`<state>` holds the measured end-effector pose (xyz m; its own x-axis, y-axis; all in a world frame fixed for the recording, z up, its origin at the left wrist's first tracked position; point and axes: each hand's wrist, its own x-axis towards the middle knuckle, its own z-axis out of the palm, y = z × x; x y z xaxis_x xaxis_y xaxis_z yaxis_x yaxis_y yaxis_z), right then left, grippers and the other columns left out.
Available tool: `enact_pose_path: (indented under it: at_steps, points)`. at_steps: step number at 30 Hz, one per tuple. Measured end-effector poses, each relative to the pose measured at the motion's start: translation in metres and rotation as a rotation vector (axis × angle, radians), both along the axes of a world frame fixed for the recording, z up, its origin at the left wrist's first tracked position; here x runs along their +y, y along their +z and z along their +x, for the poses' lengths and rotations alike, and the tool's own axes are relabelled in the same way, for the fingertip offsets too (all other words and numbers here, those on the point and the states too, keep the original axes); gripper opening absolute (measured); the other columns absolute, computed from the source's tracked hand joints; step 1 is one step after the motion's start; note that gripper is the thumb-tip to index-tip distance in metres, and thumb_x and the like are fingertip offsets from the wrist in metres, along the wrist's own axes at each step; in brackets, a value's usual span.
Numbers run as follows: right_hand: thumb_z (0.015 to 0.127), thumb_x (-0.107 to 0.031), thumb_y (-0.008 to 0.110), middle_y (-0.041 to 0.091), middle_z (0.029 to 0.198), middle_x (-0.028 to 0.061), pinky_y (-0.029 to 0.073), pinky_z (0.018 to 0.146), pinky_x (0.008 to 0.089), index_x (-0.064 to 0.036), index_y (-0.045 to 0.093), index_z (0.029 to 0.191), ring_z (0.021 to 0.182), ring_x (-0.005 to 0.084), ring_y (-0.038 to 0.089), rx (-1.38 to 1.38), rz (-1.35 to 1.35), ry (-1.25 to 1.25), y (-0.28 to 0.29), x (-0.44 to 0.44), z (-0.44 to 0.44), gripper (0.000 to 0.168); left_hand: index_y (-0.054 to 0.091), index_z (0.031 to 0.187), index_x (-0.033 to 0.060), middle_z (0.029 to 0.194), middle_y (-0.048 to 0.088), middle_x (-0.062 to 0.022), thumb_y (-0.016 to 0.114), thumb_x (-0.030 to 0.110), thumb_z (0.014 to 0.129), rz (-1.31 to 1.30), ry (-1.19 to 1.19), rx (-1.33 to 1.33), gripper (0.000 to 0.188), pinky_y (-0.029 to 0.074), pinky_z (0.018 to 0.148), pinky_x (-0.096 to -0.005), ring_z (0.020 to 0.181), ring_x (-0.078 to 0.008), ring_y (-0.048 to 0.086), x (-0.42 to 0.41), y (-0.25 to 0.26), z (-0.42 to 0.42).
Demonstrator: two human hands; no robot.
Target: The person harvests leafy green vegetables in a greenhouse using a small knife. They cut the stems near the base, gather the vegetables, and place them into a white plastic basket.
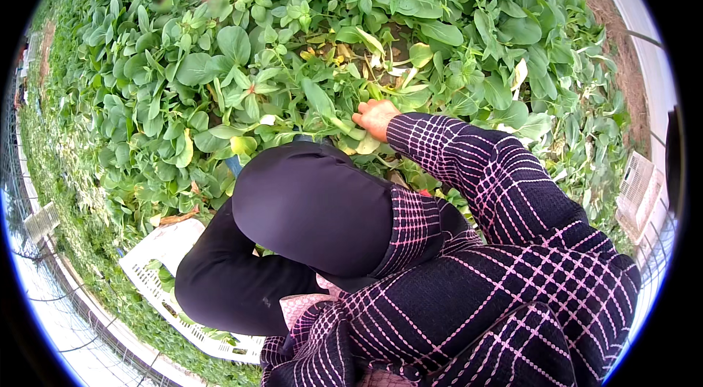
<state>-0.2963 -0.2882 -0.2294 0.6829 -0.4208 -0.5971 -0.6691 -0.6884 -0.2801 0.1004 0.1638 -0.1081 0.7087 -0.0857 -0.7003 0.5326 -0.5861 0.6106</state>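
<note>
My right hand (376, 119) reaches down among leafy greens that look like bok choy (233, 46). Its fingers are at the pale stem of one plant (346, 126), and leaves cover the fingertips, so the grip is unclear. Just beyond the hand, yellowed leaves (420, 55) and withered bits lie around a patch of bare soil (403, 41). A pale yellowish leaf (368, 144) sits right below the hand. My left hand is out of view; only the checked left sleeve (313, 346) shows near the bottom.
A white plastic crate (165, 304) with some green leaves stands beside my bent legs (313, 206). Other pale crates stand at the far left (42, 221) and far right (637, 195). Dry soil (623, 63) and a pale sheet wall (653, 65) border the bed on the right.
</note>
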Motion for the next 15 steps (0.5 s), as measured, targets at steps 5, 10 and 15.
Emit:
enact_pose_path:
  at_steps: [5, 10, 15]
  points:
    - [0.074, -0.007, 0.057, 0.059, 0.104, 0.0111, 0.05, 0.083, 0.0394, -0.014, 0.059, 0.114, 0.1, 0.0294, 0.06, 0.041, 0.105, -0.106, 0.031, -0.014, -0.037, 0.04, 0.051, 0.123, 0.0045, 0.119, 0.058, -0.0077, 0.054, 0.026, 0.093, -0.01, -0.021, 0.033, 0.037, 0.045, 0.085, -0.0314, 0.101, -0.0198, 0.057, -0.007, -0.013, 0.011]
    - [0.083, -0.01, 0.059, 0.065, 0.101, 0.0123, 0.048, 0.085, 0.0322, -0.009, 0.058, 0.118, 0.092, 0.0229, 0.063, -0.545, -0.208, -1.215, -0.021, -0.074, -0.132, 0.035, 0.051, 0.123, 0.0046, 0.119, 0.058, -0.0077, 0.055, 0.026, 0.093, -0.039, -0.077, 0.083, 0.037, 0.045, 0.085, -0.0314, 0.101, -0.0197, 0.057, -0.027, -0.03, 0.017]
    - [0.084, -0.005, 0.059, 0.064, 0.106, 0.0118, 0.049, 0.085, 0.0296, -0.005, 0.054, 0.123, 0.097, 0.0198, 0.063, -0.838, -0.181, -1.381, 0.057, -0.06, -0.103, 0.039, 0.051, 0.123, 0.0047, 0.119, 0.058, -0.0077, 0.055, 0.026, 0.093, -0.027, -0.073, 0.057, 0.037, 0.045, 0.085, -0.0314, 0.101, -0.0197, 0.057, -0.019, -0.021, 0.029]
